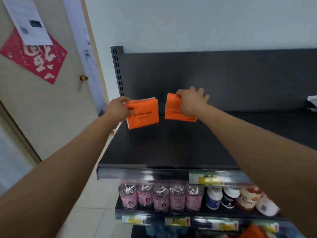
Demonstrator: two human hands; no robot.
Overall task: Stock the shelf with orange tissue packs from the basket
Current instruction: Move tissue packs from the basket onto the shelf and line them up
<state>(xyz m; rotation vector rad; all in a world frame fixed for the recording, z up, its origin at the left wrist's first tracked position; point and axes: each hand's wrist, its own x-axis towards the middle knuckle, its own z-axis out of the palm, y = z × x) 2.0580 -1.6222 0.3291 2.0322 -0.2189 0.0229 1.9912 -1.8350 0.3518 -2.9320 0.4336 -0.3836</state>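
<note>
I have both hands out over the black top shelf [171, 145], each closed on one orange pack so two go down in a single reach. My left hand [118, 109] pinches the left tissue pack [143, 114] by its side edge; my right hand [190, 102] grips the right tissue pack [173, 107] from above, outer fingers splayed. Both hang near the back panel [223, 79], likely to start a rear row.

Two bright orange tissue packs [143, 113] [175, 107] with dark lettering and white edges sit mid-frame against a matte black shelf [163, 148]. At lower centre, pink-labelled clear bottles [159, 196]; yellow-green price tags [205, 177]. At upper left, a red poster [34, 55] with white characters on a beige door [51, 109].
</note>
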